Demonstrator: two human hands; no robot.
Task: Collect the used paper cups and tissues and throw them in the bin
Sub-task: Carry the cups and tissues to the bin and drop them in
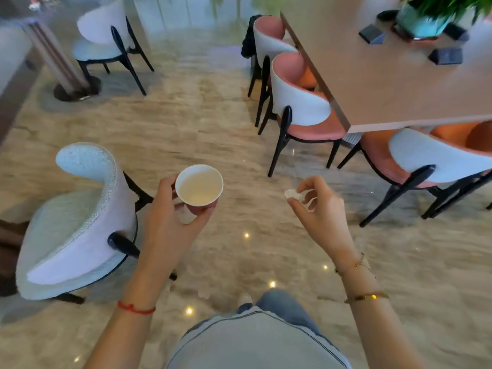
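The left hand grips a paper cup upright — thumb and fingers wrapped round its red wall, held over the marble floor. The right hand pinches a crumpled tissue between thumb and fingertips — other fingers loosely curled.

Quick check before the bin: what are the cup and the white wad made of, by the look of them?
Cup: likely paper, with a matte cream inside, red outside and thin rolled rim. Wad in the right hand: probably tissue, crumpled, soft and white; blur leaves it open.
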